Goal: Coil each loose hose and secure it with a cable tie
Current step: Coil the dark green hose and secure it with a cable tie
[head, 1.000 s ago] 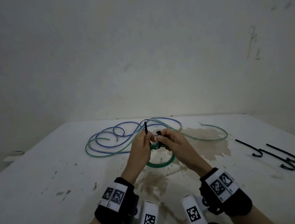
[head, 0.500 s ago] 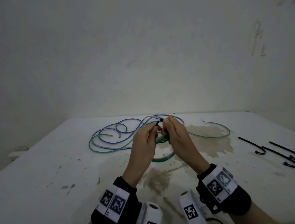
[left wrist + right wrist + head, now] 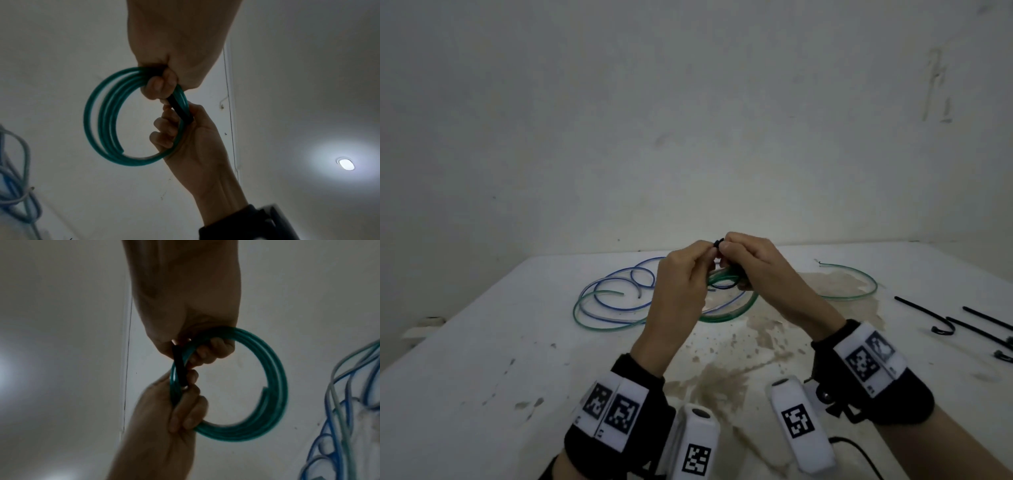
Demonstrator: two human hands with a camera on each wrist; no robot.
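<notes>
Left hand (image 3: 681, 291): raised above the tabletop (image 3: 482, 359), fingers curled round one side of the green hose coil (image 3: 107, 113), thumb and forefinger pinching the black cable tie (image 3: 180, 108) up at the top.
Left hand, seen from its wrist: it fills the top of the view, fingertips folded over the coil's strands where the tie crosses them.
Green hose coil: several turns gathered into a ring, held in the air between both hands; one cut end lies inside the ring, and a green tail runs down to the tabletop and off to the right (image 3: 859, 291).
Cable tie: laid along the bunched strands between the two hands; its small black head shows at the fingertips in the head view. Whether it is locked I cannot tell.
Right hand (image 3: 760, 270): facing the left, fingers curled round the other side of the coil, thumb and fingertip pressed on the tie's head.
Blue hose (image 3: 619, 291): lying loose in wide loops on the tabletop to the left, behind the hands.
Spare cable ties (image 3: 941, 325): a few black ones with hooked ends, at the right edge of the tabletop, well apart from the hands.
Tabletop: white, with brownish stains (image 3: 722, 380) under and near the hands.
</notes>
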